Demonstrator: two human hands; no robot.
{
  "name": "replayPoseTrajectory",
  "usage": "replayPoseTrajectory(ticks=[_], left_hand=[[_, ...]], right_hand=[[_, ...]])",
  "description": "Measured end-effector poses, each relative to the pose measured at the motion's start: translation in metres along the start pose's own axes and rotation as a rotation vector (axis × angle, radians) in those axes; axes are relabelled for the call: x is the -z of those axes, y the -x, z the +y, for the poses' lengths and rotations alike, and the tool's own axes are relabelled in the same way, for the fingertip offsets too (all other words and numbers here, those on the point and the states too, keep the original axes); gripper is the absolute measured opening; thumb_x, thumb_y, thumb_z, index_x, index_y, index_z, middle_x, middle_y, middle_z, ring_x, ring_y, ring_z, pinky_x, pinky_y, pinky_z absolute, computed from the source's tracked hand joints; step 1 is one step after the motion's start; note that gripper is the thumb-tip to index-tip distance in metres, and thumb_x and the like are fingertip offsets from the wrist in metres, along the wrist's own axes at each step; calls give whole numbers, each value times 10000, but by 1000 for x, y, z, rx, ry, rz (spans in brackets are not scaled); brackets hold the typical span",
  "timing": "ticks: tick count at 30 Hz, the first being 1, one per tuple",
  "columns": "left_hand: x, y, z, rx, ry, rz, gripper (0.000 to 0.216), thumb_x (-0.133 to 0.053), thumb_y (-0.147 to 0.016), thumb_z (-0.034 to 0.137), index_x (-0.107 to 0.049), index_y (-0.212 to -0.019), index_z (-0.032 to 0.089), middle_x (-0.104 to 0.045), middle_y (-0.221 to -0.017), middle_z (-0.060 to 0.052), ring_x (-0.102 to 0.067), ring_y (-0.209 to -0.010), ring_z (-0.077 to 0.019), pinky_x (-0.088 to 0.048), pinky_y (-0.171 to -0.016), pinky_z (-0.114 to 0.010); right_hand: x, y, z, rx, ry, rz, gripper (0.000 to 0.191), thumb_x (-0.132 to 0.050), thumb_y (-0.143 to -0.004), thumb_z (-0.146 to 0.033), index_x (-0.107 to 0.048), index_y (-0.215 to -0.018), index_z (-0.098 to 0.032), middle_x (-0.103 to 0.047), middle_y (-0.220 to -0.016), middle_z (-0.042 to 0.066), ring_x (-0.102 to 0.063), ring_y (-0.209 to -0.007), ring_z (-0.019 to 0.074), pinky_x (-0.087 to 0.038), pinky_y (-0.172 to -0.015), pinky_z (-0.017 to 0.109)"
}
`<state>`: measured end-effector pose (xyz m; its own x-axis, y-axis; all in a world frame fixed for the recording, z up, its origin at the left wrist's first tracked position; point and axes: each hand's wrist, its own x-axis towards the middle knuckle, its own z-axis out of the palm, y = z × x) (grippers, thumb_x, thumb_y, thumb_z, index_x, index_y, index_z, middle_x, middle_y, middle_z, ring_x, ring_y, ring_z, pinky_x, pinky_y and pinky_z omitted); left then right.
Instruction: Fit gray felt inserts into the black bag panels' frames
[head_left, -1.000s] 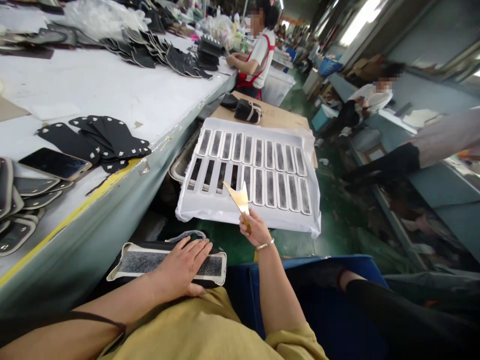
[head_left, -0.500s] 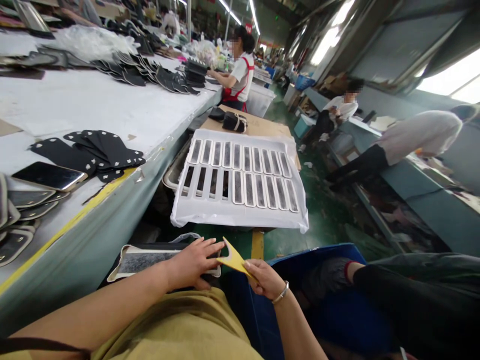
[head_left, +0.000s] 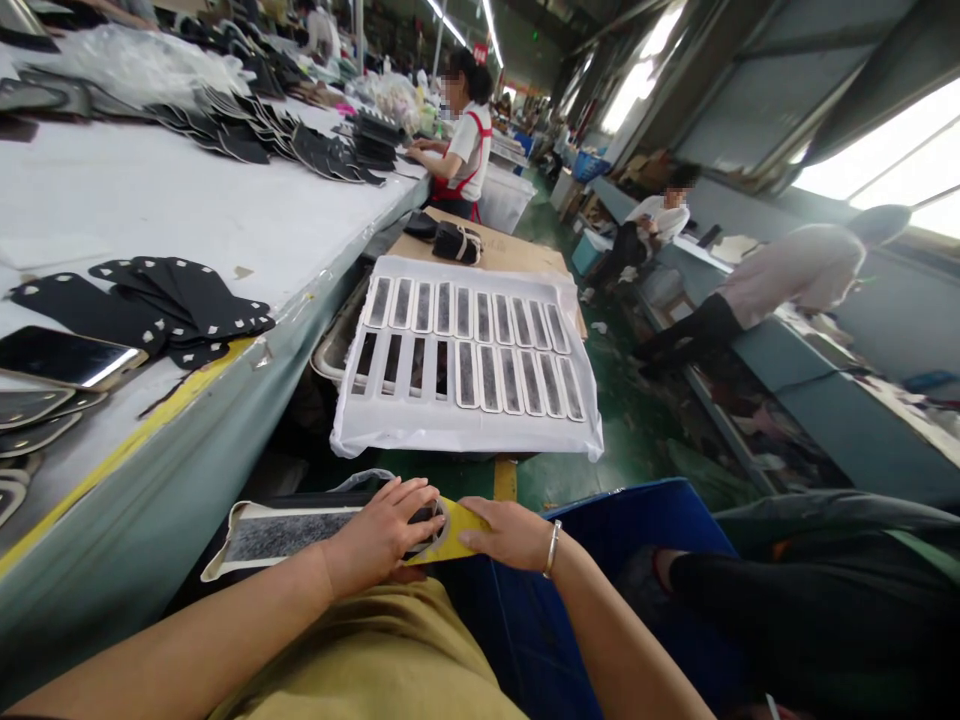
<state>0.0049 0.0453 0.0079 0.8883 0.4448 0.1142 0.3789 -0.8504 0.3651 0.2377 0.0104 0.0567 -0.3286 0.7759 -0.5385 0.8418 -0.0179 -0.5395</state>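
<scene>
A long dark grey panel with a raised cream-white border (head_left: 289, 535) lies across my lap on something black. My left hand (head_left: 386, 530) is closed over its right end, fingers bent over the top and the thumb mostly hidden below. In my right hand (head_left: 514, 538) is a flat yellow piece with a curved notch (head_left: 456, 530), pinched between thumb and fingers. Its notched edge meets the right end of the panel, beside my left fingertips. Whether it presses on the border there, I cannot tell.
Ahead stands a white-covered tray (head_left: 465, 430) with rows of dark white-edged strips. On the left, a white table (head_left: 247, 215) holds black cut pieces (head_left: 180, 300) and a phone (head_left: 71, 355). A blue bin (head_left: 637, 520) is close on my right. Several people work farther off.
My right hand has turned the yellow piece and brought its notch against the panel's right end. My left fingers have drawn together there. The view has shifted slightly.
</scene>
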Motion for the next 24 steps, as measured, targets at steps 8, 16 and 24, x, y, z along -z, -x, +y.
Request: replayPoseTrajectory(ticks=[8,16,24], left_hand=[[-13,2,-6,-2,24,17,615,-703,-689,497,-549,-1235,258,-428,-1371,-127,-345,-1277,-344,-283,-1026,-552],[-6,8,1,25,-40,20,563,-676,-734,469,-546,-1237,251,-441,-1378,-101,-393,-1248,-340,-318,-1010,-520],[-9,8,-2,-11,-73,1,589,-682,-731,474,-530,-1252,245,-444,-1369,-117,-428,-1215,-343,-342,-986,-519]], right_hand=[[1,33,-2,-11,0,206,339,-492,-858,-365,-569,-1145,-203,-633,-985,80,-598,-880,214,-449,-805,323],[3,30,4,-253,-537,79,188,-463,-845,-302,-449,-992,-186,-613,-735,30,-610,-495,161,-462,-420,255],[7,-5,7,-19,71,-14,338,-324,-925,-338,-610,-845,-177,-637,-713,49,-617,-653,172,-468,-603,276]])
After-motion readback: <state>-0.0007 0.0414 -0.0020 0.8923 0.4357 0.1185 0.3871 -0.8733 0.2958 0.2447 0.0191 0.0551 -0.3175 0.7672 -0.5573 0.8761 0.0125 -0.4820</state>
